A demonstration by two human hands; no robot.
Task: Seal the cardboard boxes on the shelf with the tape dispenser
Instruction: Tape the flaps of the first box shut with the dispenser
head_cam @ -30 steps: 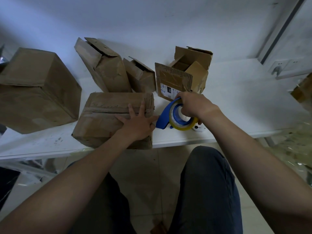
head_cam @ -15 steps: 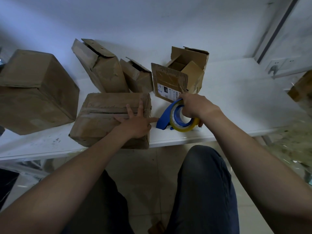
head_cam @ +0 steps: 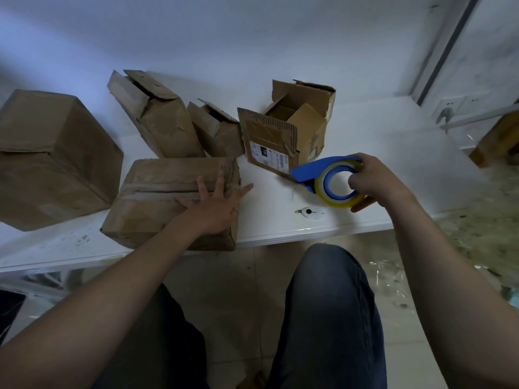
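Note:
A flat, closed cardboard box (head_cam: 157, 192) lies at the front of the white shelf (head_cam: 280, 228). My left hand (head_cam: 216, 203) rests on its right end with fingers spread straight. My right hand (head_cam: 376, 183) grips the blue tape dispenser (head_cam: 323, 169) with its yellowish tape roll (head_cam: 337, 189), lifted just above the shelf, to the right of the box. Behind the dispenser stands an open box (head_cam: 289, 130) with a shipping label and raised flaps.
A large closed box (head_cam: 53, 155) sits at the left. Two worn boxes, a taller one (head_cam: 157, 119) and a smaller one (head_cam: 216, 127), lean at the back. A small white object (head_cam: 309, 212) lies near the shelf's front edge. Another box (head_cam: 497, 141) is at far right. My legs are below the shelf.
My right hand has lifted the tape dispenser off the shelf and drawn it rightward, uncovering the small white object. My left hand stays on the flat box.

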